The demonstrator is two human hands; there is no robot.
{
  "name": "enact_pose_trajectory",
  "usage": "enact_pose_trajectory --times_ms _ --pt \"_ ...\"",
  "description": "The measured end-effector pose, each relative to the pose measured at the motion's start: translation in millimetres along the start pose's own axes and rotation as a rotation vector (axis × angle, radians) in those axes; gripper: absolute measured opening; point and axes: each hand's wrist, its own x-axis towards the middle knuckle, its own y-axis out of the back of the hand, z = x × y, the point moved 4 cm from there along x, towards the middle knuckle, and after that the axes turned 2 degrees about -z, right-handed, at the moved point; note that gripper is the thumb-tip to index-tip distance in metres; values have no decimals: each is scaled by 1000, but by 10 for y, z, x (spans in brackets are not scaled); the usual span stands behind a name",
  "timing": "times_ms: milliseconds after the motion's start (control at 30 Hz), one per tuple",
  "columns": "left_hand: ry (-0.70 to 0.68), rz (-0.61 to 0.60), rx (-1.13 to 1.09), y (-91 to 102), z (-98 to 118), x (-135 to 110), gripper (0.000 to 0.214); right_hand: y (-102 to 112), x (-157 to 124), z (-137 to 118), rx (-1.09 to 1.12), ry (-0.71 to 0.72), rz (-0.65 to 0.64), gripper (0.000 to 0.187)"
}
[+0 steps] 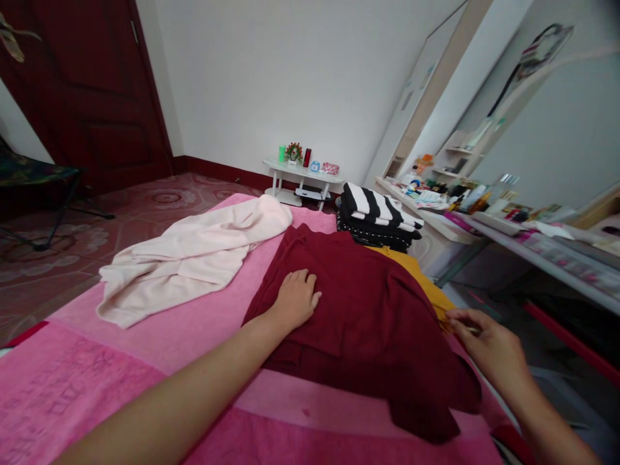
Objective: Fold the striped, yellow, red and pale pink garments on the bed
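Observation:
A maroon garment [368, 310], perhaps a sweater, is spread over the pink bedcover, with a loose flap at its near right. On its left part my left hand [296, 300] lies palm down, fingers stretched out. A mustard-yellow garment [416, 265] sticks out from under or beside the maroon one on the far right side. At that right edge, my right hand [489, 342] is closed, thumb and finger pinching the yellow cloth where it bunches up. To the left lies a loosely laid cream garment [194, 252], apart from both hands.
Folded black-and-white striped clothes [378, 206] are stacked at the bed's far right corner. A dressing table [445, 226] crowded with bottles stands on the right. Beyond the pink bedcover [116, 361] is a small white table [303, 171]; a folding stool [43, 174] is at left.

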Motion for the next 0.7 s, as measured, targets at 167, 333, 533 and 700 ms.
enact_pose_trajectory --times_ms 167,333,533,700 --pt "-155 -5 -67 -26 69 -14 33 -336 -134 254 372 -126 -436 32" --pt "-170 -18 -79 -40 72 -18 33 -417 -332 -78 667 -163 -568 25" --pt "-175 -14 -81 -34 62 -10 34 -91 11 284 689 -471 -28 19" --pt "-161 -6 -90 -23 62 -12 32 312 523 531 433 -433 330 20"
